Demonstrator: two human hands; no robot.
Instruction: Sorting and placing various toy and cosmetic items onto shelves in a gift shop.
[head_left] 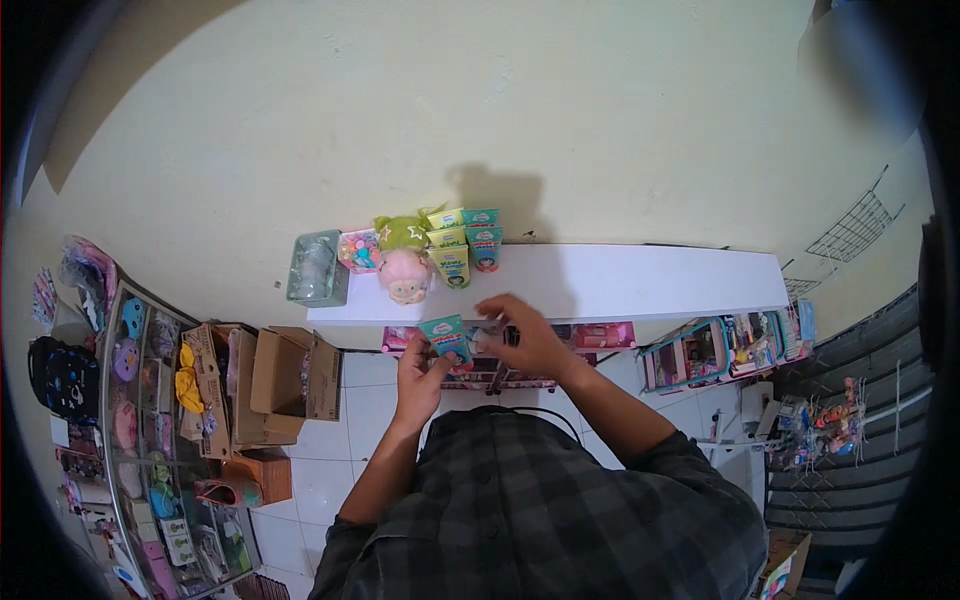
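My left hand point(420, 375) grips a green tube point(442, 335) with a red lower end, held in front of the white shelf point(630, 280). My right hand point(520, 335) is just right of it, fingers curved and apart, holding nothing visible. On the shelf, several yellow tubes point(453, 266) and green tubes point(486, 250) stand beside a pink plush toy point(405, 270) and a green plush toy point(398, 231).
A clear bin point(312, 270) and a box of colourful items point(356, 250) sit at the shelf's left end. Cardboard boxes point(280, 370) and a display case point(145, 420) are at left. Crowded racks point(720, 350) and a wire grid point(848, 225) are at right.
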